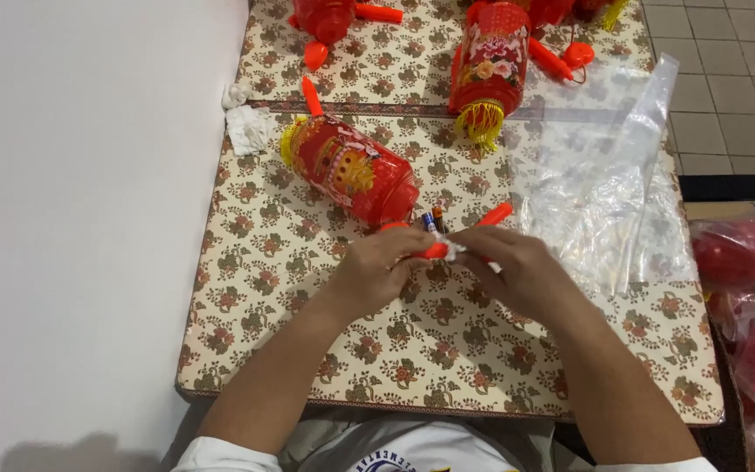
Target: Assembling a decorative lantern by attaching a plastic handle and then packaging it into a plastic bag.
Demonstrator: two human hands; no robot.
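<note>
bare tablecloth left of hands, red lantern ahead, plastic bag right

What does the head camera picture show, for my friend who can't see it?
Two hands, the left hand and right hand, meet over a flower-patterned tablecloth, holding a small orange stick with a bit of white paper at it. Just beyond lies a red lantern on its side, another lantern farther back, and a clear plastic bag to the right.
</note>
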